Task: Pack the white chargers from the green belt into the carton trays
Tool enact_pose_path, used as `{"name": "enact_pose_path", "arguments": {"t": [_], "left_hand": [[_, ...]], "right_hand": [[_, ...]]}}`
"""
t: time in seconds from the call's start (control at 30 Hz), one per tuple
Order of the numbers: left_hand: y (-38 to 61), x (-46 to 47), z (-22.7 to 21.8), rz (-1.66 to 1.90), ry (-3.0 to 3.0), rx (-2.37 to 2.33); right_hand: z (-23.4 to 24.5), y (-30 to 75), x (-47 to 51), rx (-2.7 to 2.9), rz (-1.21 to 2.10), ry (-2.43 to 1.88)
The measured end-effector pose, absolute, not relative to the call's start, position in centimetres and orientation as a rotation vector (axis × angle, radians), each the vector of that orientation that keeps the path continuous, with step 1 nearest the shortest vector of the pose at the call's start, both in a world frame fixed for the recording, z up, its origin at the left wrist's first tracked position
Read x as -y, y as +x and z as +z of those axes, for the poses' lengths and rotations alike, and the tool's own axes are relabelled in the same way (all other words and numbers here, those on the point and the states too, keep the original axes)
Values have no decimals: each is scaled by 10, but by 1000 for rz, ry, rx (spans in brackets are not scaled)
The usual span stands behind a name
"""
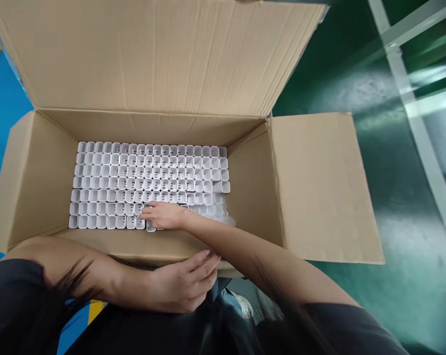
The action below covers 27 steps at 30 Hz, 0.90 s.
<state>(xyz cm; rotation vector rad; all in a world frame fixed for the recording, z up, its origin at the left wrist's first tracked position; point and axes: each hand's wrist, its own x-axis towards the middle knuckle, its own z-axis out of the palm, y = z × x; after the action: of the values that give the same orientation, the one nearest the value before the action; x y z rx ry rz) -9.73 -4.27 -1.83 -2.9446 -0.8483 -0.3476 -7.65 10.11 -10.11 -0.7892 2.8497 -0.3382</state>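
While your right hand (163, 216) lies on the near row of white casings (134, 172) in the cardboard box (38, 177), grip half-curled, hold unclear, a sideways drag could topple neighbours. Left hand (186, 286) open, flat on the near flap (108, 249); leaning may buckle it.

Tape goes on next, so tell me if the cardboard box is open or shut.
Open: the cardboard box has its flaps spread outward, and the right hand rests on the white parts inside.
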Motion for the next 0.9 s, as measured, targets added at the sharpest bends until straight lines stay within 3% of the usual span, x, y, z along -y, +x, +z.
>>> {"name": "enact_pose_path", "arguments": {"t": [0.13, 0.27, 0.37, 0.9], "left_hand": [[-103, 42, -15, -229, -2906, 805], [-104, 40, -10, -223, -2882, 810], [-101, 40, -12, -269, -2895, 818], [-99, 41, -18, -207, -2903, 830]], "right_hand": [[-99, -82, -104, -2830, -372, -685], [-69, -53, -131, -2802, -504, -198], [-53, -21, -151, -2730, -395, 32], [-81, -13, -135, -2563, -204, -289]]}}
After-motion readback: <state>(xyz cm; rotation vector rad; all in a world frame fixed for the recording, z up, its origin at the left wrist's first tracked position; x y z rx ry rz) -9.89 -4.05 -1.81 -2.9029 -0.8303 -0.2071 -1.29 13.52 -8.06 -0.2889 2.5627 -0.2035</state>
